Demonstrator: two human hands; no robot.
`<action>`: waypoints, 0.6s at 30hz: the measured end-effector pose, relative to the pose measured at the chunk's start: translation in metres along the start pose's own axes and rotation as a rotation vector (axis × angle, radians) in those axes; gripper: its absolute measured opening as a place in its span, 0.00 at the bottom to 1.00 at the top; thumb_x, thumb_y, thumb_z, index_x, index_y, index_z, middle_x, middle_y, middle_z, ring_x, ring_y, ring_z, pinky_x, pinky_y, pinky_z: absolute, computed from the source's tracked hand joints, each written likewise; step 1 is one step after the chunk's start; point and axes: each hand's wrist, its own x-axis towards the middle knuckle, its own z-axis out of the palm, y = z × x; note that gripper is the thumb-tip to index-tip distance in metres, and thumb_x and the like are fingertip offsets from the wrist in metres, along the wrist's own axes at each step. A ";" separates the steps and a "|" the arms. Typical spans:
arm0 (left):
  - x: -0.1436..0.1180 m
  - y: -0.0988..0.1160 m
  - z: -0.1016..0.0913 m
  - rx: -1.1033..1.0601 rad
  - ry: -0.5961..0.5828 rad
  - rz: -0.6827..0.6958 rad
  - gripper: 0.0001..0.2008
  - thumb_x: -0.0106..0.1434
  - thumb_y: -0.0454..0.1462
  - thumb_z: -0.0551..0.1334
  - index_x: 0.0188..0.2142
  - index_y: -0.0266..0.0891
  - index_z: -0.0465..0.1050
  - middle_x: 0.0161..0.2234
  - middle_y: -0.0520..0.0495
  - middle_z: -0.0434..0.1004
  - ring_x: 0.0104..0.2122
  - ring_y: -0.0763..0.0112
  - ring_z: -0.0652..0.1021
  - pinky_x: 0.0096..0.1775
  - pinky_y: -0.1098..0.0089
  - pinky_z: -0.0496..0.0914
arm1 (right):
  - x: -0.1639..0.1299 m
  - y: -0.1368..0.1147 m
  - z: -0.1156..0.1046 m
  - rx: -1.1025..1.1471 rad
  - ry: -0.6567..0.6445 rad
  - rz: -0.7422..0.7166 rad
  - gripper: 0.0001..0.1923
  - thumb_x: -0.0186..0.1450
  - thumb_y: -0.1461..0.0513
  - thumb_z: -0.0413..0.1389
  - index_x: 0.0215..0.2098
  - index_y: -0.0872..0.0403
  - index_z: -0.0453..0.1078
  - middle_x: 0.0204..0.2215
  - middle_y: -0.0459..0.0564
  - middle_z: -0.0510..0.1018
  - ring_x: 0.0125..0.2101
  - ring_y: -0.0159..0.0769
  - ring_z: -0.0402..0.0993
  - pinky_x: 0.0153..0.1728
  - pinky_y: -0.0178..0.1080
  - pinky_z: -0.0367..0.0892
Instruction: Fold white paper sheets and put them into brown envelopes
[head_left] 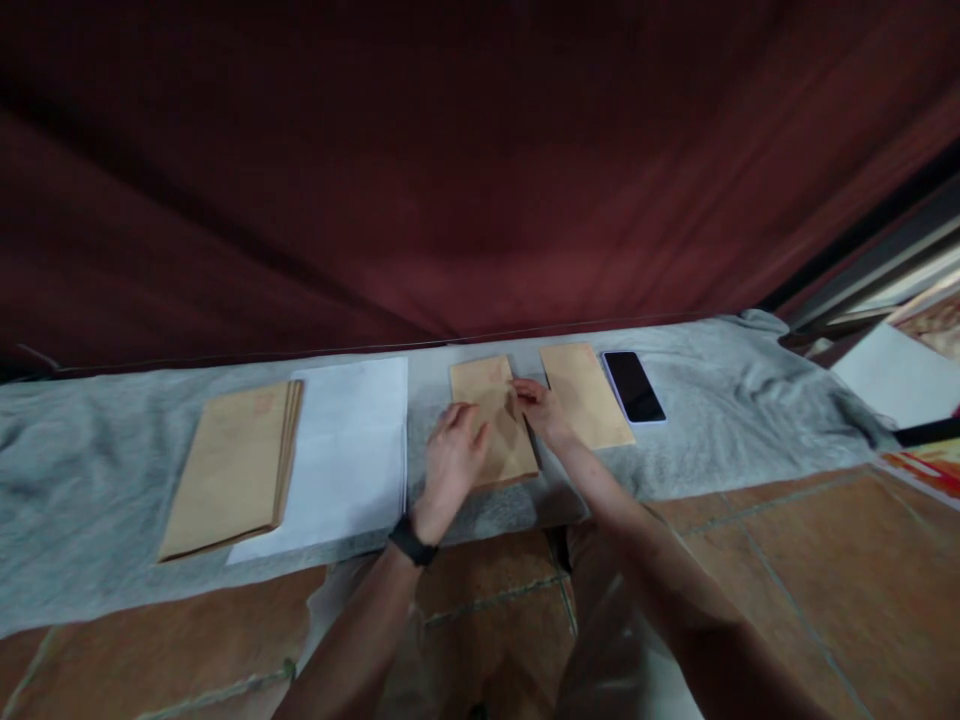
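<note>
A brown envelope [495, 420] lies flat on a grey cloth [712, 420] spread over the floor, straight ahead of the person and between a sheet stack and a second envelope. The left hand [452, 462] rests palm down on the envelope's left half, fingers loosely spread and pressing the paper to the cloth rather than pinching it; a dark band [412, 543] circles that wrist. The right hand [541, 408] lies at the envelope's right edge near its upper corner, fingers bent onto the paper. Whether its grip is closed on the edge or merely laid on it cannot be told, as the picture is too blurred there.

Just to the right lies the second brown envelope [585, 393], apart from the first by a narrow strip of cloth. Beside that, touching or nearly touching its right edge, lies a dark phone [634, 387], screen up. To the left of the hands is a stack of white paper [341, 450], and further left a pile of brown envelopes [232, 465] overlapping the paper's left edge. Reddish floor tiles [810, 560] show in front of the cloth, and a dark red curtain [480, 170] hangs behind it.
</note>
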 end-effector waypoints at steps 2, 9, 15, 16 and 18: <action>0.012 -0.017 -0.003 0.007 0.023 -0.141 0.15 0.68 0.34 0.60 0.54 0.38 0.72 0.52 0.38 0.76 0.52 0.57 0.76 0.54 0.60 0.72 | 0.000 0.000 0.002 0.032 0.041 -0.004 0.12 0.53 0.61 0.58 0.36 0.51 0.76 0.35 0.47 0.82 0.37 0.38 0.78 0.44 0.41 0.74; 0.022 -0.034 0.008 -0.112 -0.122 -0.305 0.26 0.64 0.35 0.63 0.62 0.38 0.68 0.52 0.37 0.77 0.50 0.55 0.79 0.52 0.59 0.73 | -0.002 0.002 -0.002 0.086 0.071 0.044 0.14 0.52 0.63 0.58 0.38 0.51 0.75 0.35 0.47 0.81 0.35 0.36 0.76 0.44 0.41 0.72; 0.024 -0.042 0.021 -0.479 -0.177 -0.419 0.33 0.58 0.29 0.62 0.64 0.42 0.64 0.42 0.49 0.82 0.40 0.64 0.82 0.42 0.67 0.76 | 0.001 -0.004 0.003 -0.128 0.051 -0.024 0.11 0.56 0.66 0.54 0.35 0.52 0.75 0.36 0.48 0.82 0.39 0.38 0.77 0.48 0.42 0.72; 0.024 -0.043 0.021 -0.504 -0.176 -0.417 0.34 0.58 0.29 0.62 0.64 0.42 0.64 0.41 0.50 0.83 0.39 0.65 0.82 0.41 0.68 0.76 | 0.000 -0.005 0.004 -0.200 0.046 -0.047 0.12 0.57 0.67 0.54 0.36 0.52 0.76 0.36 0.48 0.82 0.39 0.38 0.77 0.48 0.42 0.72; 0.024 -0.045 0.021 -0.492 -0.161 -0.399 0.33 0.58 0.29 0.62 0.63 0.44 0.64 0.39 0.51 0.83 0.39 0.65 0.83 0.41 0.68 0.76 | -0.005 -0.008 0.006 -0.360 0.040 -0.122 0.15 0.60 0.69 0.52 0.40 0.53 0.77 0.40 0.51 0.81 0.41 0.39 0.78 0.49 0.43 0.72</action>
